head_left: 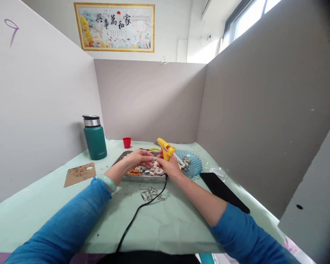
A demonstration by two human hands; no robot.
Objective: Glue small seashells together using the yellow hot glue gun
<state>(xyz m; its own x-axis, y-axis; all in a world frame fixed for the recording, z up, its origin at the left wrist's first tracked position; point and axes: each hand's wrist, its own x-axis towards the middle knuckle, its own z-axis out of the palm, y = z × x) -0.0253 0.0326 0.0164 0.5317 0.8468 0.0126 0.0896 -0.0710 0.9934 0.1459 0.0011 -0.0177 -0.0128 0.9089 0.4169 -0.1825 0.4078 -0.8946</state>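
My right hand (169, 165) is wrapped around a yellow glue gun (167, 150), its white glue stick poking out at the back and a black cord (139, 209) trailing toward the front edge. Close beside it, my left hand (140, 158) is closed in a pinch on a small silvery piece (154, 158), too small to make out exactly. The fingertips of both hands nearly meet there. Below them stands a metal tray (143, 179) with shell-like white and orange pieces (154, 171). In front of the tray lies a pile of small metal clips or pins (151, 194).
A blue plate (195, 165) with small pieces stands right of the tray, a black flat object (224, 192) beyond it. To the left are a green bottle (95, 143) and a brown board (79, 175). Behind sit a red cup (127, 143) and yellow-handled scissors (154, 149). Partition walls enclose the table.
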